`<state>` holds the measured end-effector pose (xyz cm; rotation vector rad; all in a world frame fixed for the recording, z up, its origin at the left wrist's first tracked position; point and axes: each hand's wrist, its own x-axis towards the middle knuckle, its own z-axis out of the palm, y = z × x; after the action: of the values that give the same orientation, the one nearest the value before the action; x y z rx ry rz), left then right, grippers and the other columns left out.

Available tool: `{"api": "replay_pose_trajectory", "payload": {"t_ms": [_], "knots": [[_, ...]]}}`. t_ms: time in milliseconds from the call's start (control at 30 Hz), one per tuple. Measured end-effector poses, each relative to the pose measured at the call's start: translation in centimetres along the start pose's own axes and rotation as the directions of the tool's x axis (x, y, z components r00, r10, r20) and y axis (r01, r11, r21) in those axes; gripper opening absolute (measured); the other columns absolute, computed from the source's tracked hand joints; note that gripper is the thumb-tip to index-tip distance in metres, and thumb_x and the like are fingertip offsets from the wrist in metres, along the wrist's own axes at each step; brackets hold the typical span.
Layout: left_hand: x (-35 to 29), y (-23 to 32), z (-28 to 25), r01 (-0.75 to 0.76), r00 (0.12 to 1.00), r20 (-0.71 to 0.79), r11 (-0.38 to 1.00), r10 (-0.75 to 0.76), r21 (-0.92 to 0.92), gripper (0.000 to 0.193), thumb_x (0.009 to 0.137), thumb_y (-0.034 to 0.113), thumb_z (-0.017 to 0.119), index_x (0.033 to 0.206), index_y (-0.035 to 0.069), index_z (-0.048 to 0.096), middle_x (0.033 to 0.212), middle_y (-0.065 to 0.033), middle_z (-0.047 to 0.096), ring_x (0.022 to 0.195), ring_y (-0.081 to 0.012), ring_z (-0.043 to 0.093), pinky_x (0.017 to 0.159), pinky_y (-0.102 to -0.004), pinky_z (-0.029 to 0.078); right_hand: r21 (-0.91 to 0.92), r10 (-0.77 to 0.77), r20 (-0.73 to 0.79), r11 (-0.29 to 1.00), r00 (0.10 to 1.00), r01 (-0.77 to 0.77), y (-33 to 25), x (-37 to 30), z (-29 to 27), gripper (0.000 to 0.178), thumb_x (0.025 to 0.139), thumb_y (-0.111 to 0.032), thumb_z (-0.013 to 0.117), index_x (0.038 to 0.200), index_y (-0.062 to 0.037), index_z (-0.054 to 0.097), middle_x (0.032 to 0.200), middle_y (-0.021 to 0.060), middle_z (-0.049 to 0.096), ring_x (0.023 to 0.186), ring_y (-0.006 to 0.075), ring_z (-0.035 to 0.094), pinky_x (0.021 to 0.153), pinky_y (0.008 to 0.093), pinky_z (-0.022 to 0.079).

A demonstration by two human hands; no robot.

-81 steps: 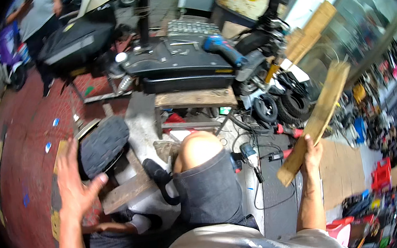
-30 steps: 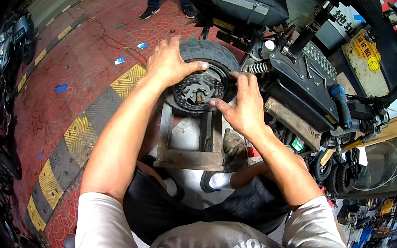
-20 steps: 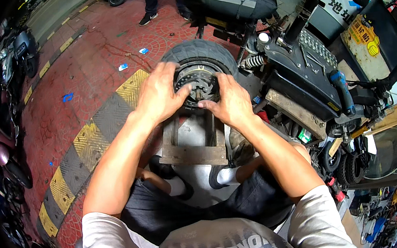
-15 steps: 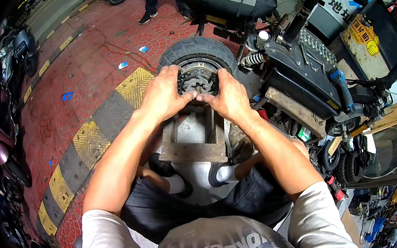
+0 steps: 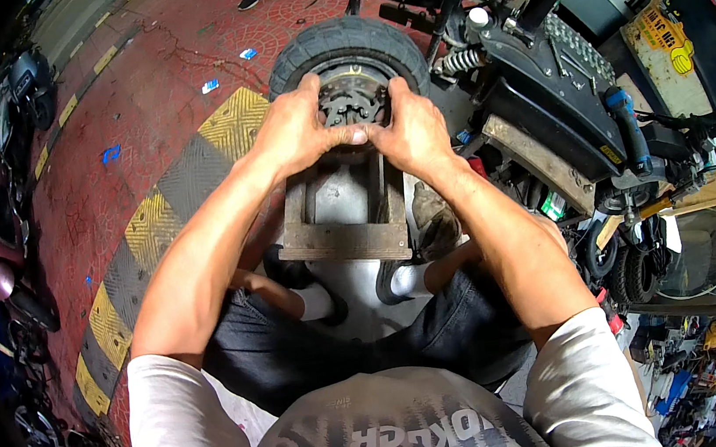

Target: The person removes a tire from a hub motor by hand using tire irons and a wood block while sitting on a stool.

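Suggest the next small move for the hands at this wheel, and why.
Probably a light, even push with both hands to check whether the wheel shifts: the left hand and right hand flank the brake disc, thumbs together at its near side, and the wheel sits at the wooden frame's far end.

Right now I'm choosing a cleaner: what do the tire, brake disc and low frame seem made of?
Tire: matte black rubber, judging by its grooved tread. Brake disc: metal, perhaps steel; dull grey, with cutouts. Low frame: apparently worn wood; dull brown, grain-like streaks.
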<state>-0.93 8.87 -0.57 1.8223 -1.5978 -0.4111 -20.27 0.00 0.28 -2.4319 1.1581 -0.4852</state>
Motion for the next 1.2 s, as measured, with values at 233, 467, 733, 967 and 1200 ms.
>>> {"api": "replay_pose_trajectory", "payload": {"t_ms": [233, 467, 733, 967, 1200], "knots": [[0.0, 0.4, 0.0, -0.003, 1.0, 0.0, 1.0, 0.003, -0.006, 0.085, 0.071, 0.05, 0.098, 0.116, -0.009, 0.056, 0.087, -0.0246, 0.072, 0.085, -0.0389, 0.075, 0.078, -0.0467, 0.06, 0.005, -0.005, 0.005, 1.0, 1.0, 0.005, 0.0, 0.0, -0.4, 0.064, 0.082, -0.039, 0.087, 0.115, 0.0051, 0.056, 0.099, 0.0312, 0.073, 0.101, 0.05, 0.072, 0.09, 0.0557, 0.055], [0.8, -5.6, -8.6, 0.489, 0.844, 0.061, 0.717, -0.533, -0.497, 0.048, 0.101, 0.052, 0.07, 0.084, 0.007, 0.068, 0.078, -0.0072, 0.072, 0.065, -0.0139, 0.069, 0.058, -0.0318, 0.056, 0.35, 0.222, -0.131, 0.922, 0.966, -0.164, 4.0, 1.9, -5.3, 0.057, 0.093, -0.056, 0.078, 0.094, 0.0011, 0.075, 0.081, 0.0169, 0.073, 0.082, 0.0224, 0.07, 0.081, 0.0378, 0.055], [5.7, -8.7, -1.2, 0.799, 0.548, 0.554, 0.196, -0.627, -0.568, 0.098, 0.096, 0.087, 0.03, 0.159, 0.014, 0.049, 0.159, -0.0249, 0.051, 0.132, -0.0545, 0.054, 0.111, -0.0772, 0.035, 0.696, 0.542, 0.427, 0.314, 0.724, -0.646, 7.2, 6.7, -0.1, 0.083, 0.1, -0.083, 0.04, 0.141, -0.0146, 0.062, 0.14, 0.0127, 0.066, 0.121, 0.0337, 0.061, 0.093, 0.0633, 0.047], [4.3, -4.0, -1.8, 0.507, 0.647, 0.446, -0.089, -0.618, -0.857, 0.052, 0.105, 0.053, 0.043, 0.125, 0.012, 0.069, 0.119, -0.0107, 0.076, 0.105, -0.0283, 0.07, 0.095, -0.0579, 0.055, 0.871, 0.334, 0.434, 0.081, 0.837, -0.484, 4.5, 6.6, -0.5, 0.065, 0.108, -0.06, 0.047, 0.146, -0.0087, 0.062, 0.142, 0.0117, 0.068, 0.128, 0.0289, 0.064, 0.109, 0.0542, 0.049], [4.8, -7.0, -6.2, 0.018, 0.803, 0.005, 0.017, -0.596, -1.0, 0.033, 0.095, 0.033, 0.055, 0.105, 0.004, 0.068, 0.104, -0.0111, 0.074, 0.095, -0.0266, 0.071, 0.093, -0.0439, 0.058, 0.931, 0.179, 0.365, -0.083, 0.914, -0.355, 1.4, 12.5, -0.4, 0.057, 0.102, -0.053, 0.06, 0.134, -0.0071, 0.07, 0.132, 0.0129, 0.073, 0.12, 0.03, 0.068, 0.107, 0.0476, 0.053]]}}
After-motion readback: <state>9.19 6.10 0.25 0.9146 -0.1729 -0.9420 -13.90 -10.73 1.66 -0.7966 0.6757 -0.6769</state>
